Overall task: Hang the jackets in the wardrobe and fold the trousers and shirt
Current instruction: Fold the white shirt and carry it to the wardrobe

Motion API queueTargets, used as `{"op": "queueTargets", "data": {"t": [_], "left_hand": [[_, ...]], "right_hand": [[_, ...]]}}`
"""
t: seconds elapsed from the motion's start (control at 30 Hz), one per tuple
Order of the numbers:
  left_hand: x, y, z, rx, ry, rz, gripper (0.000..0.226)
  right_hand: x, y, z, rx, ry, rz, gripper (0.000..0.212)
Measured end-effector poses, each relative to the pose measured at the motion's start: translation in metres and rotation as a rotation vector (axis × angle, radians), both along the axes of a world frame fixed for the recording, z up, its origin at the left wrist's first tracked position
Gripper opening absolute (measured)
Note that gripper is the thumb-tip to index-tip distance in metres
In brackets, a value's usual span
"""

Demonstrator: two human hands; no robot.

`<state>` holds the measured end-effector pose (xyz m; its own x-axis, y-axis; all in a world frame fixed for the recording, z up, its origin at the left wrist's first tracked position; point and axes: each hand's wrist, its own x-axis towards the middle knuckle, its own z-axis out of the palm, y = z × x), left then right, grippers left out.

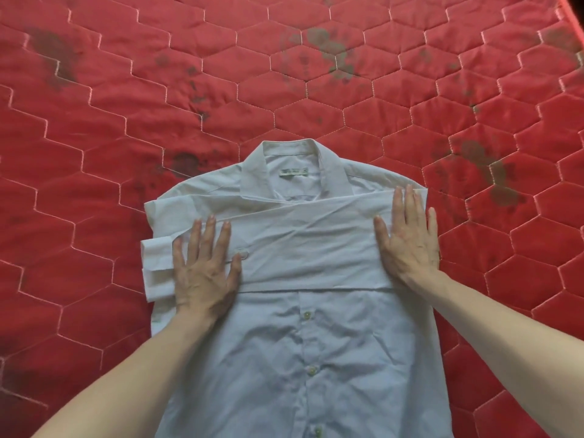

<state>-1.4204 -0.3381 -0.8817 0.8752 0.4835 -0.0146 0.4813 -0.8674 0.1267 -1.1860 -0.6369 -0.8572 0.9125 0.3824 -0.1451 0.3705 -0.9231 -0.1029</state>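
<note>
A white button-up shirt (303, 339) lies flat on the red quilted mattress (221, 74), front up, collar pointing away from me. Both sleeves are folded across its chest, and a cuff (156, 263) sticks out at the left edge. My left hand (205, 273) presses flat on the folded sleeve at the shirt's left side, fingers straight and spread. My right hand (407, 241) lies flat on the shirt's right edge near the shoulder, fingers straight. No jackets or trousers are in view.
The mattress has hexagon stitching and several dark stains, the nearest ones (493, 172) to the right of the shirt and beside the left shoulder (186, 162). A curved mattress edge (578, 23) shows at the top right corner.
</note>
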Motion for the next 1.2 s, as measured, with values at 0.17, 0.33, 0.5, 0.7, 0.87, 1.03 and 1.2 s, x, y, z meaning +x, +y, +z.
{"op": "queueTargets", "data": {"t": [0.17,0.33,0.5,0.7,0.87,1.03,1.2], "left_hand": [[-0.016,0.009,0.008,0.072,-0.111,-0.057,0.062],[-0.031,0.034,0.009,0.110,-0.141,-0.004,0.057],[-0.048,0.049,-0.002,-0.059,-0.052,0.009,0.070],[-0.048,0.051,-0.010,-0.024,-0.037,-0.013,0.073],[-0.047,0.048,-0.005,0.061,0.081,-0.001,0.074],[-0.054,0.017,0.010,0.028,0.071,-0.042,0.073],[-0.109,-0.075,-0.001,-0.100,0.006,-0.358,0.066]], "right_hand": [[-0.048,0.024,-0.002,0.131,-0.038,0.303,0.063],[-0.058,0.024,-0.012,0.121,0.005,-0.002,0.068],[-0.056,0.023,-0.019,0.130,-0.039,-0.032,0.069],[-0.055,0.023,-0.020,0.102,-0.056,-0.028,0.071],[-0.056,0.022,-0.021,0.087,-0.050,-0.012,0.072],[-0.067,0.023,-0.005,0.073,0.033,0.026,0.072],[-0.154,0.015,-0.004,0.191,-0.066,0.370,0.063]]}}
